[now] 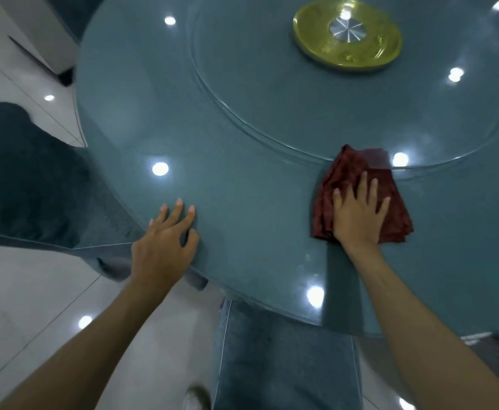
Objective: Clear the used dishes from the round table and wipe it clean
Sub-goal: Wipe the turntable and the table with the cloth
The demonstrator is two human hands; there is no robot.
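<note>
The round table [242,179] has a glossy grey-blue top and fills most of the view. A glass turntable [272,93] lies on it, carried by a gold hub [310,39] with a silver centre. My right hand [357,214] lies flat, fingers spread, on a folded dark red cloth [343,173], pressing it to the table beside the turntable's near rim. The cloth's far corner slips under the glass. My left hand [165,247] rests on the table's near edge, fingers apart, holding nothing. No dishes show on the table.
Grey-blue upholstered chairs [29,184] stand left of the table and one [283,359] right below its near edge. Pale floor tiles [35,306] show at the lower left. A shoe [196,398] is visible at the bottom.
</note>
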